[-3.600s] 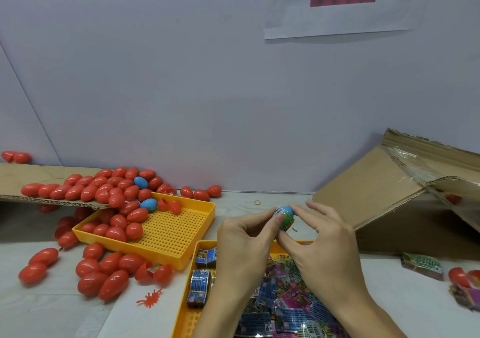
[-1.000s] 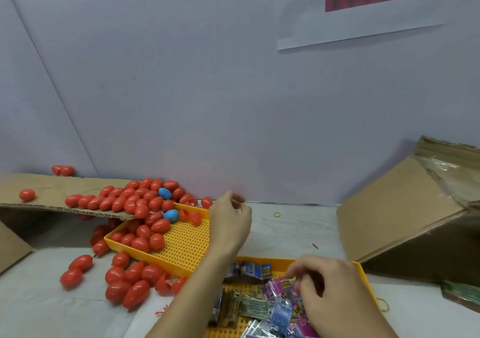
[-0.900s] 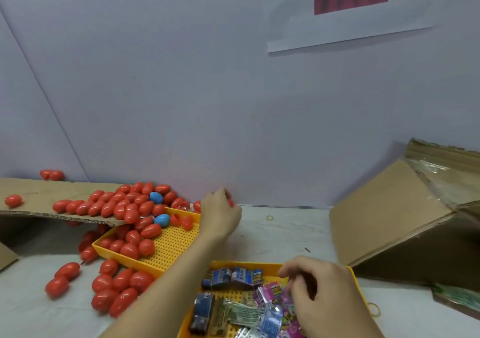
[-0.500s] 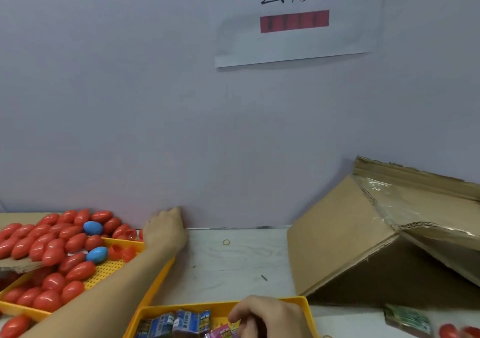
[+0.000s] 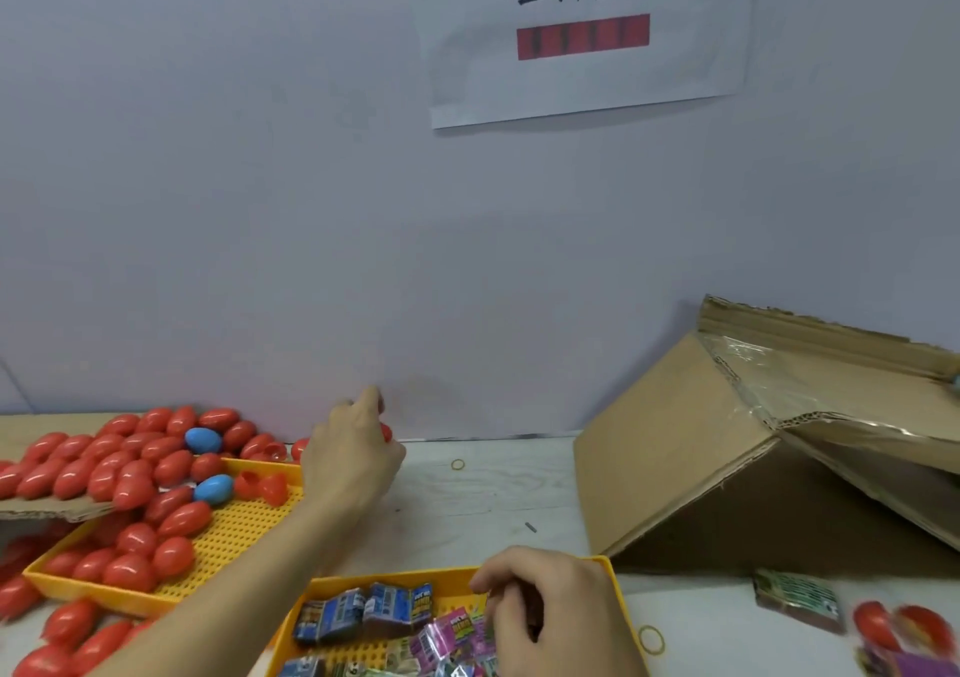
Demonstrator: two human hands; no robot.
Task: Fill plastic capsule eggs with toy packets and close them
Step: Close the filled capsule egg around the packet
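Yellow tray (image 5: 249,531) holds red eggs (image 5: 136,541).

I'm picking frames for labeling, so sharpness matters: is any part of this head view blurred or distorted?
Head view: mostly sharp at centre; the red eggs at the lower right corner are smeared with blur, as are those at the lower left edge. Wide-angle bending tilts the wall sign. Lighting is soft and even, with only mild glare on the cardboard box's tape.

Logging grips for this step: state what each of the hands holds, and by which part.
Left hand grips a red plastic capsule egg, mostly hidden, so the part cannot be told. Right hand curls over the toy packets; any hold cannot be told.
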